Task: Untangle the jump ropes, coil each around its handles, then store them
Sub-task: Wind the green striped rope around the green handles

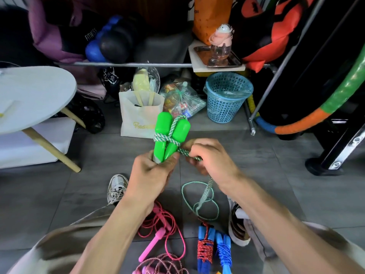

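1. Jump ropes lie on the floor nearest me: the blue-handled pair looks already coiled, red cord wound round one set of handles and blue cord round the other.
2. Just left of them the pink rope sprawls loose with its handle free, and a pink-and-white braided rope at the bottom edge is also uncoiled. I judge both are left to do.
3. My left hand has its grip curled round the lower ends of the green handles, holding them together and upright.
4. My right hand pinches the green-and-white cord just beside the handles. A few turns cross the handles; the slack hangs down into a loose loop on the floor, so this coil looks about half wound.
5. Nothing appears stored yet, by my reading.
6. Farther off, a white paper bag holds something yellowish, a clear plastic bag is knotted over colourful packets, and a blue mesh basket has a thin liner; I cannot tell its contents.
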`<state>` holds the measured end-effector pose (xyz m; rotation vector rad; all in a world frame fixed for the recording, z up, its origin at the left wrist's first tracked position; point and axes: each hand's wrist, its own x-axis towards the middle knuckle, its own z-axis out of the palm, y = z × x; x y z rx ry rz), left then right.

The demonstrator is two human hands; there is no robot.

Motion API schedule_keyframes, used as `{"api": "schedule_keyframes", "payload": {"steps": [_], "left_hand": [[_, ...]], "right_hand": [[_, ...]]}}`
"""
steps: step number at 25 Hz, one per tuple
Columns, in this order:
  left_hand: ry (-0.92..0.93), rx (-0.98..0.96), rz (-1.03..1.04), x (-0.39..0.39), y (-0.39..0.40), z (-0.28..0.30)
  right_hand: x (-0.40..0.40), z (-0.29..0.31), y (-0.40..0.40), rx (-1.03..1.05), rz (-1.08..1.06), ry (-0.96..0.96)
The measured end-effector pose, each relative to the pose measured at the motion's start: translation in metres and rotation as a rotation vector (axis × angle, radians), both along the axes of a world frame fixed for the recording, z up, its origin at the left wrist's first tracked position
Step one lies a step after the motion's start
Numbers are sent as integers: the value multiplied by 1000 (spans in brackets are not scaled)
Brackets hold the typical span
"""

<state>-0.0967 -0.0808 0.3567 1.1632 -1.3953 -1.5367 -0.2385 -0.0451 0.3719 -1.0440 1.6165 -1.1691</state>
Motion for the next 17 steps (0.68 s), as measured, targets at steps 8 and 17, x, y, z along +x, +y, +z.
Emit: {"api": "schedule_keyframes", "payload": {"steps": [8,17], "left_hand": [[-1031,-872,-194,-23,26,-23],[162,186,-502,-18,19,-4]], "right_hand": [[5,-4,20,291,-255,-249],[-15,16,25,15,32,-301]]}}
